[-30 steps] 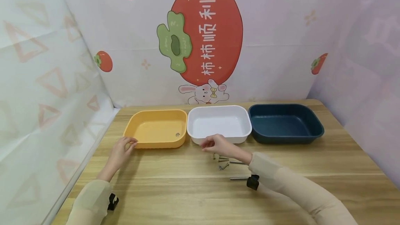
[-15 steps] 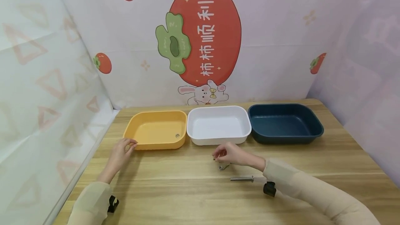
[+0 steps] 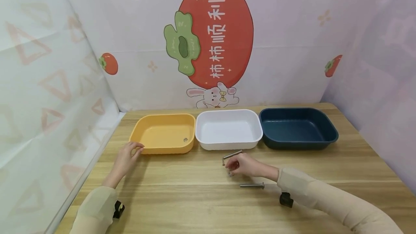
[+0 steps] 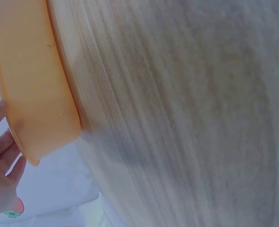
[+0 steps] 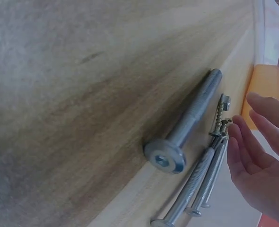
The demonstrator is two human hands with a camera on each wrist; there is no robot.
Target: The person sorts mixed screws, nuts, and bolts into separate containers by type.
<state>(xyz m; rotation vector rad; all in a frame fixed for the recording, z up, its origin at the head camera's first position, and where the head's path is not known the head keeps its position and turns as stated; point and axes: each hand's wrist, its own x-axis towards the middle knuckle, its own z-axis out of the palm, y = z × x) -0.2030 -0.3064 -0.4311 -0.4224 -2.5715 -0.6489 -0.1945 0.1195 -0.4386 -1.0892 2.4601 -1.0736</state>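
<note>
My left hand (image 3: 125,160) pinches the near left corner of the yellow tray (image 3: 169,151); in the left wrist view the thumb lies at the rim of the tray (image 4: 40,90). Over a small group of hardware in front of the white tray hovers my right hand (image 3: 245,165). Its thumb and index finger are apart in the right wrist view, fingertips beside a small screw (image 5: 220,116); whether they touch it I cannot tell. A long bolt (image 3: 232,154) lies behind the hand, and a separate bolt (image 3: 251,185) nearer. Other long bolts (image 5: 191,184) are partly hidden in the head view.
The white tray (image 3: 229,146) stands in the middle of the row, with the dark blue tray (image 3: 300,145) to its right. One small metal nut (image 3: 185,140) lies inside the yellow tray. A patterned cloth (image 3: 286,71) hangs behind the wooden table (image 3: 195,205).
My right hand has moved from the white tray's front edge nearer and rightward, down to the hardware. The left hand stays at the yellow tray.
</note>
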